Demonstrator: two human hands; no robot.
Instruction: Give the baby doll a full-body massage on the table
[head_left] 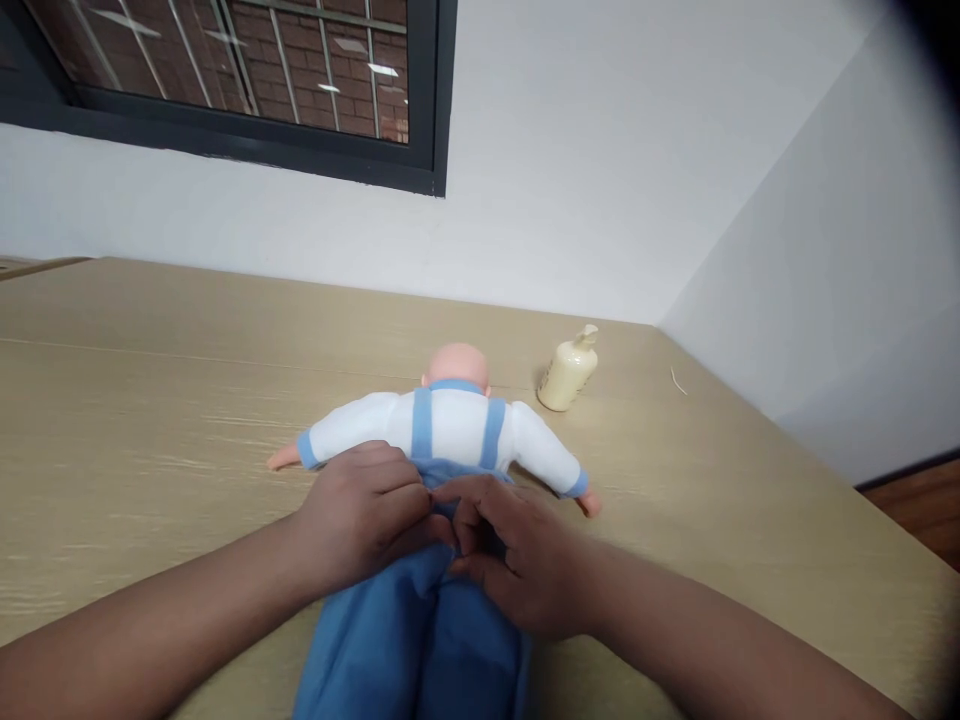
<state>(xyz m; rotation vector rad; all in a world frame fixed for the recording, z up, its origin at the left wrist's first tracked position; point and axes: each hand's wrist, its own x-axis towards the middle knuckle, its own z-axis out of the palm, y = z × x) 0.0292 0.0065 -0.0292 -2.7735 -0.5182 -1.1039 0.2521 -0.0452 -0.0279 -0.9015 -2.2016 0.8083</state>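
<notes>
A baby doll [460, 425] lies face down on the table, arms spread, in a white top with light blue straps and cuffs. Blue trousers [397, 630] cover its lower body and run toward me. At the waist, my left hand [371, 510] is closed with its fingers pinching the blue cloth. My right hand [517, 550] meets it there, thumb and forefinger bent together on the same cloth. The fingertips of both hands touch or nearly touch, and they hide the middle of the waistband.
A cream pump bottle [568, 375] stands beyond the doll's right-hand side. Farther right lies a thin white string [678, 381]. The wooden table [150, 400] reaches a white wall with a dark-framed window [431, 100] at the back.
</notes>
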